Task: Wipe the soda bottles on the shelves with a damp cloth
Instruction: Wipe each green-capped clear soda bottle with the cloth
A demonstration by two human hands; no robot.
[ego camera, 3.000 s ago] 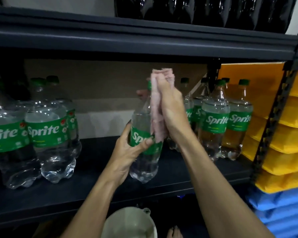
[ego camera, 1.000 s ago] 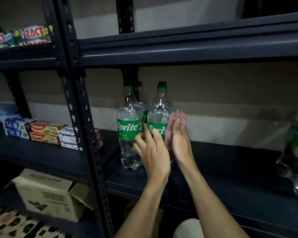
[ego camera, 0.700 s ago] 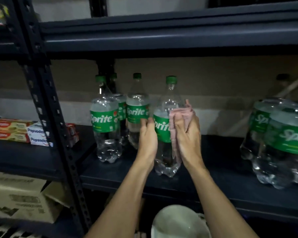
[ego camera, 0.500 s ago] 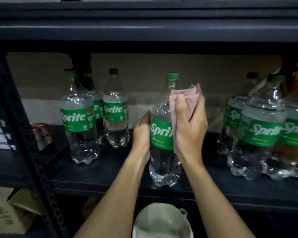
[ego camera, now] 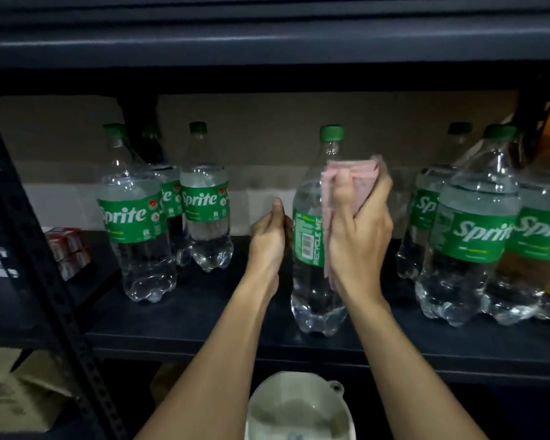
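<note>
A clear Sprite bottle (ego camera: 310, 249) with a green cap and green label stands upright near the front of the dark shelf (ego camera: 204, 325). My left hand (ego camera: 269, 236) grips its left side at label height, thumb up. My right hand (ego camera: 359, 223) holds a folded pink cloth (ego camera: 351, 179) and presses it against the bottle's right shoulder and label. Three more Sprite bottles (ego camera: 137, 217) stand in a group to the left. Several others (ego camera: 470, 223) crowd the right end of the shelf.
A white bucket (ego camera: 299, 408) sits below the shelf, between my forearms. A perforated black upright (ego camera: 45, 281) runs down the left. Small red boxes (ego camera: 67, 249) lie on the neighbouring shelf at left, a cardboard box (ego camera: 10, 395) below. The upper shelf (ego camera: 267, 42) hangs close overhead.
The bottle has turned so its barcode side faces me. My right hand has slid the cloth slightly up and right on it. The view has shifted a little to the right.
</note>
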